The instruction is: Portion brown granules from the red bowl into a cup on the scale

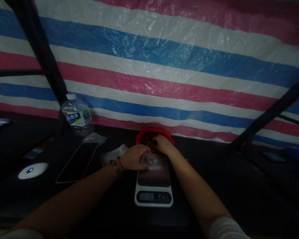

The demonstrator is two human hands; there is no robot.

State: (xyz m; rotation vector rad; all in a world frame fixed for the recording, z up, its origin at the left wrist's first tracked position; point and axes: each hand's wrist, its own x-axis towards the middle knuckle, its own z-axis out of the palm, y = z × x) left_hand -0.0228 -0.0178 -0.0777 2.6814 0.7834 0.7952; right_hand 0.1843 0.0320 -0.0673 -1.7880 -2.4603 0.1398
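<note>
My left hand (pixel 134 157) is closed around a small clear plastic bag (pixel 147 158), held over the far part of a kitchen scale (pixel 153 196). The scale has a metal plate and a lit display whose digits are too dim to read surely. Beyond it stands a red bowl (pixel 169 134) with small dark brown pieces (pixel 146 138) inside. My right hand (pixel 162 143) reaches into this bowl, fingers bent down at the brown pieces. Its fingertips are partly hidden, so whatever they grip cannot be made out. A bracelet and a red cord circle my left wrist.
Left of my hands lie flat plastic bags (pixel 113 155), a dark phone (pixel 77 162) and a white oval device (pixel 33 171). A large clear bottle (pixel 77 116) stands at the back left. Striped sheeting (pixel 164 79) closes off the far side, with dark slanted posts (pixel 48 63) at both sides.
</note>
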